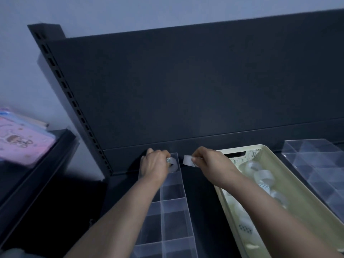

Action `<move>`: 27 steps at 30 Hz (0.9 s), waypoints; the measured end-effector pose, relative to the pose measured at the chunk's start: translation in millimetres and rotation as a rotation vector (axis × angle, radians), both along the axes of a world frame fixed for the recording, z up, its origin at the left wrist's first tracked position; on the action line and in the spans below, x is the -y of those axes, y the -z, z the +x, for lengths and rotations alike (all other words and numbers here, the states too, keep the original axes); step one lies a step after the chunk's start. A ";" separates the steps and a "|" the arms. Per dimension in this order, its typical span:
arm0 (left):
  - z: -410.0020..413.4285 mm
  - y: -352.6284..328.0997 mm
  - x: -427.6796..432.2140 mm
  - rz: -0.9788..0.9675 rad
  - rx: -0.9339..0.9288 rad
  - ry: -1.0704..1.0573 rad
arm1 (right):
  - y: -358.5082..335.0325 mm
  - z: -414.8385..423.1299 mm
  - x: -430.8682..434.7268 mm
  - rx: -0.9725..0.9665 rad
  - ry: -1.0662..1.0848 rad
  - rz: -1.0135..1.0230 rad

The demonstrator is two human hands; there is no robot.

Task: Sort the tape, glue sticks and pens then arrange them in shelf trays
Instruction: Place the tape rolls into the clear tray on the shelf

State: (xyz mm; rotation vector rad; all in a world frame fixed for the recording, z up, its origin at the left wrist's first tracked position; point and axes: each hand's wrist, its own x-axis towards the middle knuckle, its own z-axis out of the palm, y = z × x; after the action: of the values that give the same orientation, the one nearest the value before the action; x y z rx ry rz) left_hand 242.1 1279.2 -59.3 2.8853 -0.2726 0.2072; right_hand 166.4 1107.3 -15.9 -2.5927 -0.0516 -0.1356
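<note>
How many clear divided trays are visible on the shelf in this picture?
2. The middle tray lies under the left hand. The right tray stands beyond the cream basket, at the picture's edge. More may be outside the view.

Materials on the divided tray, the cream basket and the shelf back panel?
Divided tray: clear rigid plastic, slightly frosted; see-through walls and dividers. Cream basket: opaque moulded plastic, matte; perforated walls, cut-out handle. Back panel: probably painted sheet metal, matte dark; the slotted upright beside it suggests steel shelving, though dim light leaves it open.
</note>
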 end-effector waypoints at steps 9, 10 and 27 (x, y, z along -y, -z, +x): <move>-16.9 -28.1 -15.6 -0.303 -0.008 0.296 | 3.6 18.0 -20.7 -0.066 -0.034 0.041; -19.5 -30.5 -18.2 -0.311 -0.020 0.303 | 3.8 20.4 -22.3 -0.070 -0.037 0.046; -18.3 -23.8 -9.4 -0.004 -0.164 0.060 | 23.0 11.3 1.1 0.149 0.043 -0.335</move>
State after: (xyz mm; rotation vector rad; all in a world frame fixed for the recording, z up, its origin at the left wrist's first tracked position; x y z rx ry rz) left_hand 223.8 1288.6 -35.5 2.8637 -0.3268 -0.0392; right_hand 177.7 1106.2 -38.9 -2.9139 -0.0790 -0.3646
